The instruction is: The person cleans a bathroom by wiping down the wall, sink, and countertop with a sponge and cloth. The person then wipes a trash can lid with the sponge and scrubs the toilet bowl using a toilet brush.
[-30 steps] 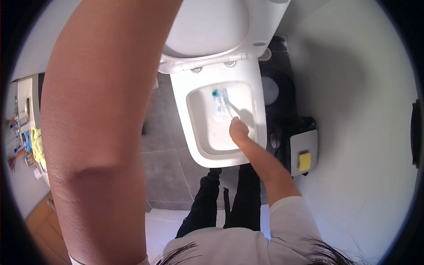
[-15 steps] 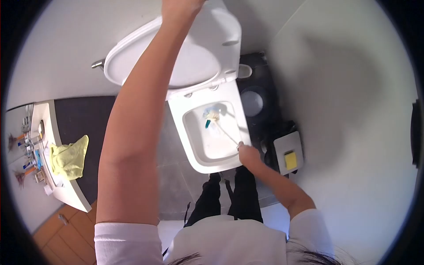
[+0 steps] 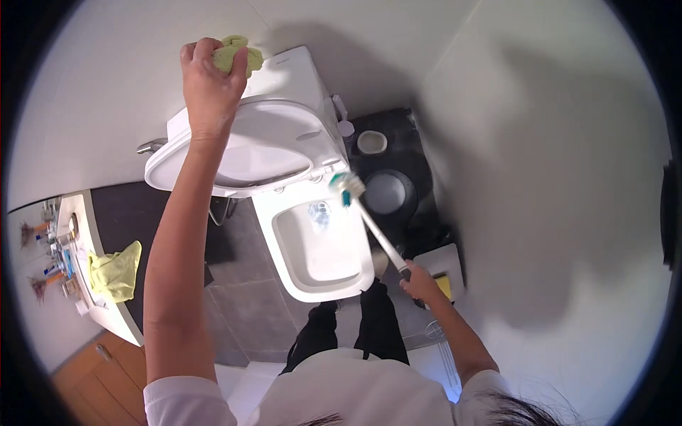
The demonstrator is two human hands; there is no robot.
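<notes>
My left hand (image 3: 213, 89) is closed around a crumpled yellow-green cloth (image 3: 238, 58), up by the wall and over the top of the raised toilet lid (image 3: 266, 145). In my right hand (image 3: 424, 285) is the handle of a toilet brush (image 3: 380, 234). Its white and teal head is raised near the back right corner of the toilet bowl (image 3: 277, 245), by the seat hinge. Water shows at the back of the bowl.
A second yellow cloth (image 3: 117, 273) drapes over the counter edge (image 3: 117, 319) at left. On the dark ledge at right stand a round basin (image 3: 387, 193) and a small white dish (image 3: 372, 143). Beside my right hand, a yellow sponge (image 3: 444, 285) lies on a grey lid (image 3: 451, 259).
The brush has come up out of the bowl, and my right hand has moved right and down. My left hand has come into full view, showing the cloth. The camera view has shifted.
</notes>
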